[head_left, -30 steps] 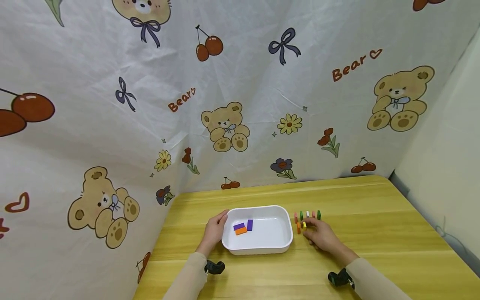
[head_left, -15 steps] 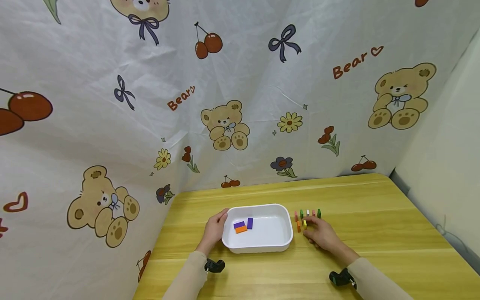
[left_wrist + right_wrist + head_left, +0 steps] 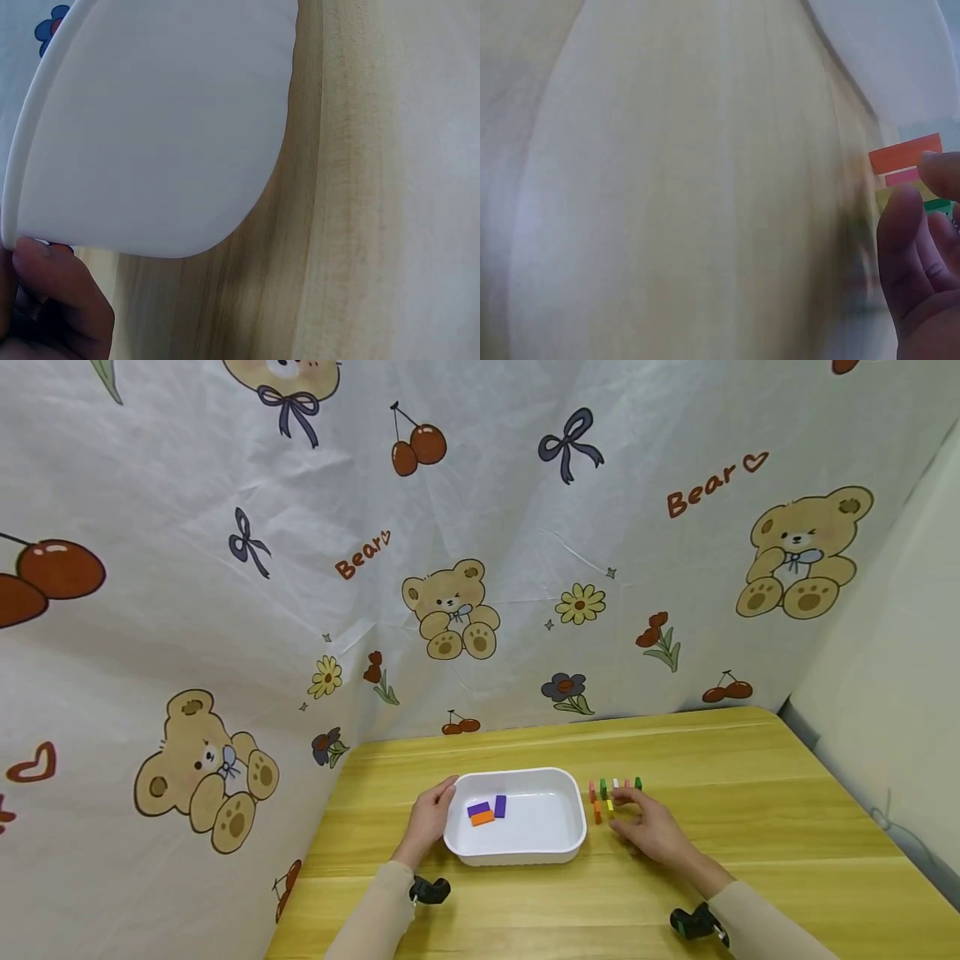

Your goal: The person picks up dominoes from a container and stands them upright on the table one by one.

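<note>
A white plastic tray [image 3: 525,858] lies on the table, with two purple domino blocks [image 3: 500,807] and an orange block [image 3: 483,818] inside. My left hand [image 3: 429,820] holds its left end, and the left wrist view shows the fingers pinching the rim [image 3: 22,157]. Right of the tray stand a yellow block [image 3: 610,808] and an orange-red block [image 3: 597,812]. My right hand [image 3: 654,832] is just right of the yellow block, its thumb and index finger apart with nothing between them. In the right wrist view those fingertips partly cover the yellow block [image 3: 886,196].
Behind the front pair stands a row of upright blocks: a pink block [image 3: 592,792], a green block [image 3: 603,789], a white one, another pink one and a green block [image 3: 638,783] at the right end. A printed cloth [image 3: 510,527] hangs behind the wood-grain table [image 3: 750,793].
My right hand has drawn back slightly to the right from the yellow block, its fingers spreading. The yellow block still stands. My left hand stays on the tray.
</note>
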The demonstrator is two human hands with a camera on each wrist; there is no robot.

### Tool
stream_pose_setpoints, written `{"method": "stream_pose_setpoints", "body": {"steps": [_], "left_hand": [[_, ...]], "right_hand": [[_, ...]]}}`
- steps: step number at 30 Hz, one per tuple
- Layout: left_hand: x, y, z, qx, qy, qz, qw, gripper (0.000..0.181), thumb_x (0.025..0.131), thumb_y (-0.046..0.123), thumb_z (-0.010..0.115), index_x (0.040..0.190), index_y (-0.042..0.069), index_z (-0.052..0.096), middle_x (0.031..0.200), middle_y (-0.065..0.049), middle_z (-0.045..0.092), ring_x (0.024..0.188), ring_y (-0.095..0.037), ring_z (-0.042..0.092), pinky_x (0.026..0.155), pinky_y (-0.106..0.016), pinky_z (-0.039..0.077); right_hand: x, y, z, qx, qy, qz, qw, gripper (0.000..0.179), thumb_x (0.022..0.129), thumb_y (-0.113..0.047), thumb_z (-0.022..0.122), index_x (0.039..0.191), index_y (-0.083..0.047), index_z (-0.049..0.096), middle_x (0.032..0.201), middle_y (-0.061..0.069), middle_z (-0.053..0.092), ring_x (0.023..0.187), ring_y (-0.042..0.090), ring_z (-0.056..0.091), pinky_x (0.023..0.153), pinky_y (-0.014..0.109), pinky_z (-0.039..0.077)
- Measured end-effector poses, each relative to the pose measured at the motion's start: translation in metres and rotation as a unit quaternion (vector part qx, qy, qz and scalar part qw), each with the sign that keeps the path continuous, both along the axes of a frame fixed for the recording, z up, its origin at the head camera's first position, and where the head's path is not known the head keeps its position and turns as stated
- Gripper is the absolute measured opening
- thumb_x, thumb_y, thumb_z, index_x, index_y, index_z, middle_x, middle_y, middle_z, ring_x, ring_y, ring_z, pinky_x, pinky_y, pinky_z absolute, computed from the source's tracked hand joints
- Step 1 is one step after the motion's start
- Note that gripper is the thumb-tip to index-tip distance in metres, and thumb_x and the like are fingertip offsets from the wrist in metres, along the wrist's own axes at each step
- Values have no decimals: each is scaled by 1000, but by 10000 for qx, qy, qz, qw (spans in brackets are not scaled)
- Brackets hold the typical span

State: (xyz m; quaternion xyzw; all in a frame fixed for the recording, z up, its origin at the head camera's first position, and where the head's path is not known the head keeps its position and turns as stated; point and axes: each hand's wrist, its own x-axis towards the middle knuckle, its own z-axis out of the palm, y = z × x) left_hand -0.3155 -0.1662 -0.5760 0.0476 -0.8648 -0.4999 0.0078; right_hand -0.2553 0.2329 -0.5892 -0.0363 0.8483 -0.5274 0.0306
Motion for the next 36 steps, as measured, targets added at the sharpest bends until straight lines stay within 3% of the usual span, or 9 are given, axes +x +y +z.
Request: {"method": "stream_pose_setpoints", "body": {"steps": [9,16,20,23,27,36], "left_hand": [[-1,-1,1,12,-68,10,10000,37,110,33,51,144,22,63,152,-6,57,145,-33,49,118,-53,44],[0,-1,1,-4,-1,-30,10000,37,110,33,50,143,24,64,152,-6,58,145,-32,49,118,-53,44],[-1,-2,0,8,-7,-48,10000,36,110,34,51,143,26,64,152,-5,58,145,-31,49,119,-51,44],[-2,-2,-1,19,14,-61,10000,36,110,33,51,143,25,64,151,-5,58,145,-31,49,118,-51,44],[-2,-1,0,24,53,-89,9999,36,110,32,51,142,24,64,151,-6,58,144,-32,50,118,-52,44],[-2,-3,0,52,11,-165,9998,37,110,32,50,144,23,63,152,-6,57,145,-32,49,118,-51,44]], "right_hand": [[8,-4,21,362,616,-242,9971,48,93,-8,76,137,-5,57,124,19,59,60,9,49,47,23,47],[10,-28,45,240,1071,-54,9939,40,89,-4,79,127,-5,65,112,17,63,70,13,55,49,22,48],[10,-43,52,291,1319,141,9907,35,89,-8,80,122,-6,68,106,12,65,74,10,56,67,25,52],[9,-54,56,273,1351,325,9899,36,89,-9,81,122,-6,68,104,9,65,74,9,56,69,24,51],[5,-65,58,163,1395,556,9885,35,89,-7,81,121,-7,68,106,11,66,74,10,58,59,18,52],[-5,-81,58,204,1233,712,9896,31,91,-11,79,119,-13,68,108,7,66,77,13,60,62,19,54]]}}
